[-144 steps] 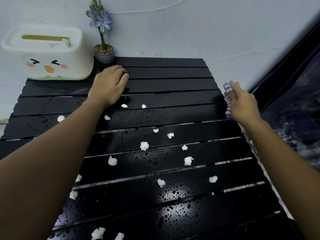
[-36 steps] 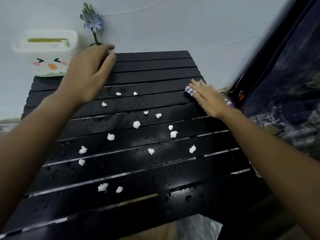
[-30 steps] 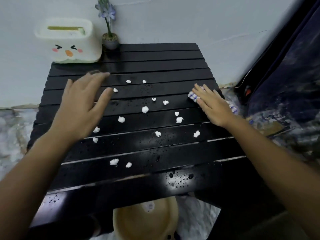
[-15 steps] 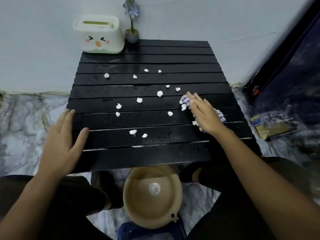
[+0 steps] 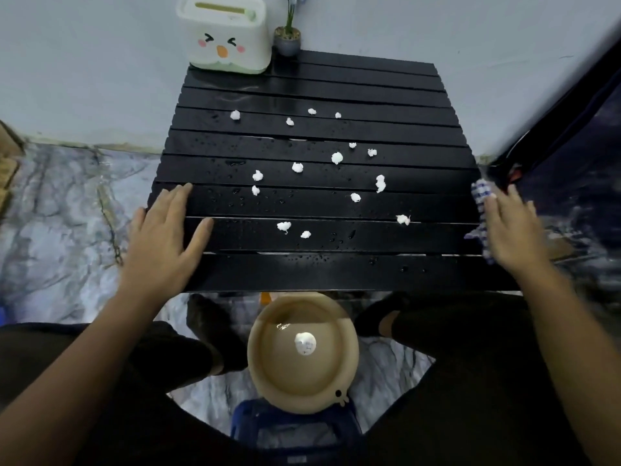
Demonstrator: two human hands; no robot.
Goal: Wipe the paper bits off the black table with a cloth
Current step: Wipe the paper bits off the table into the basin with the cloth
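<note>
The left hand point(image 5: 164, 237) lies flat, fingers straight, on the tabletop point(image 5: 336, 270) at its left edge. The right hand point(image 5: 512, 230) presses the checked cloth point(image 5: 480, 200) with straight fingers at the right edge. White paper bits point(image 5: 337, 157) lie scattered across the middle slats.

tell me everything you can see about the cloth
The cloth is checked blue and white, and looks like thin woven fabric. It is crumpled rather than spread out, and most of it is hidden under the right hand, whose straight fingers lie over it. It sits at the right edge of the black table, about halfway along that side, with a corner poking out toward the tabletop. No paper bits touch it.
</note>
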